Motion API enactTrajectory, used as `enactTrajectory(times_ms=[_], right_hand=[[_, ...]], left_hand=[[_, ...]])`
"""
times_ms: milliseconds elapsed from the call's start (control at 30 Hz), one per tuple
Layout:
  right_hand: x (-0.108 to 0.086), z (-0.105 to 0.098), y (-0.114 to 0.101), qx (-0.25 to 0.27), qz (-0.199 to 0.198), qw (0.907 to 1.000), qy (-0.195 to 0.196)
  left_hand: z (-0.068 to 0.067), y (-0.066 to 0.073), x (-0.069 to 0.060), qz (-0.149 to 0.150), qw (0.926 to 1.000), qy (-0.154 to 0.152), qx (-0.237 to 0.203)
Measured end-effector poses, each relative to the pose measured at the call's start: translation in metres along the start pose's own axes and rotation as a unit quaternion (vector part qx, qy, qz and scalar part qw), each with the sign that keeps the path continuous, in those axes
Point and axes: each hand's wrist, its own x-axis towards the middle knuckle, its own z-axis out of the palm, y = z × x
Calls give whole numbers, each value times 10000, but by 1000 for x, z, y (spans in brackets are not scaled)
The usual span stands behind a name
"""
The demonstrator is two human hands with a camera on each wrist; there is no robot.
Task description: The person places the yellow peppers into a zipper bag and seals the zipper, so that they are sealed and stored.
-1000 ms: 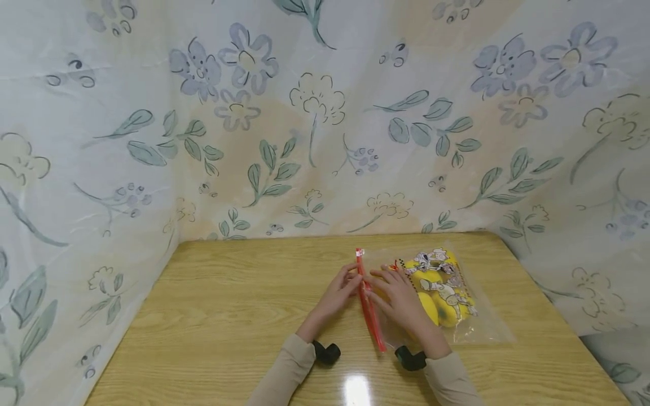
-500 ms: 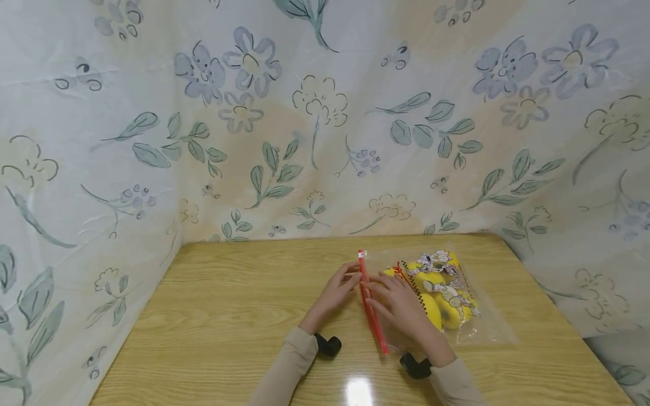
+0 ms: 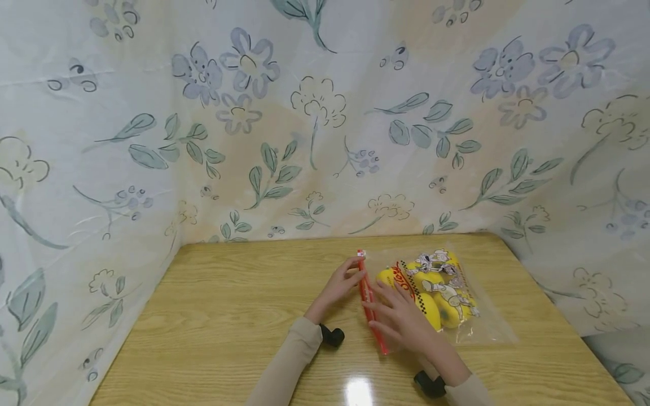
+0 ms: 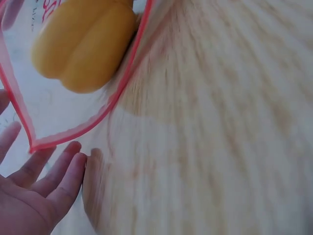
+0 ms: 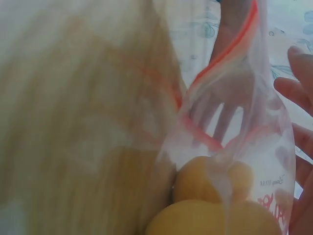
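A clear zip bag [image 3: 490, 327] with a red zip edge and printed cartoon figures lies on the right half of the table. Inside it are several yellow rounded things [image 3: 429, 309]; one yellow thing [image 4: 88, 44] looks lobed like a bell pepper. In the left wrist view, the red rim [image 4: 93, 120] spreads apart in a loop. My left hand [image 3: 336, 286] is at the far part of this rim, its fingers extended beside the rim's corner. My right hand [image 3: 408, 322] is over the bag's near side with fingers spread, the fingertips close to the zip edge.
The wooden table [image 3: 228, 316] extends to the left of the bag. A floral cloth [image 3: 325, 141] hangs behind it and along both sides. Black wrist-worn pieces [image 3: 332, 336] sit below the hands.
My right hand has drawn back toward the front edge and its fingers have spread, baring more of the bag's red lettering. My left hand has moved slightly farther away along the zip edge.
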Motion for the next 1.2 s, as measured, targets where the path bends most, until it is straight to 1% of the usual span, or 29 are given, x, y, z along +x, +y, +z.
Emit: enactTrajectory(times_ms=[100,267,467,767,967,1200], right_hand=[[-5,-2,-2,4,-80,10000,-54],[-11,-5,-3,-71,-221,9997,-35],[-17,-6,-5,-49,-394,9992,-10],[-31,-7,-6,286,-687,9972,-117],[-36,-7,-3,326,-708,9968,-168],[-38,-6,2,278,-622,9976,-80]], left_hand=[[0,-2,4,-60,9997,20,-228],[-1,-6,9,-183,9980,27,-607],[-1,-10,12,-211,9977,188,-620],[1,-12,17,-357,9960,337,-747],[2,-13,19,-500,9935,500,-889],[3,-13,19,-482,9935,489,-910]])
